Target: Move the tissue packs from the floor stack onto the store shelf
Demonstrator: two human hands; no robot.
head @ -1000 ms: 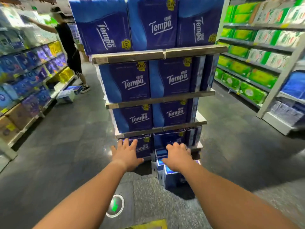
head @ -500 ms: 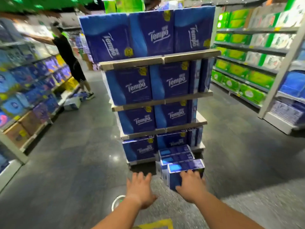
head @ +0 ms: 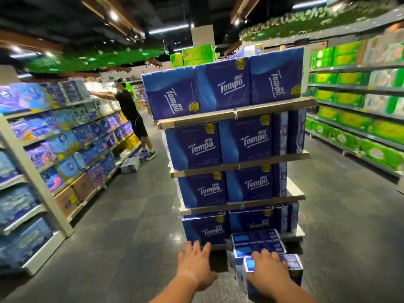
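Observation:
A low stack of blue tissue packs (head: 255, 239) sits on the floor at the foot of the middle display shelf (head: 238, 165), which is filled with dark blue Tempo packs. My right hand (head: 270, 272) lies on top of the nearest pack (head: 294, 268), fingers spread across it; its thumb is hidden. To the left of the stack my left hand (head: 194, 266) hovers over the floor, fingers spread and touching nothing.
Aisle shelving with blue and purple packs (head: 54, 154) runs along the left, and shelving with green packs (head: 354, 127) along the right. A person in black (head: 131, 114) reaches into the left shelves, with a box (head: 130, 165) on the floor nearby. Dark tiled floor surrounds the display.
The view has lifted and pulled back from the display. My right hand moved from the pack's near side onto its top. My left hand came away from the bottom shelf.

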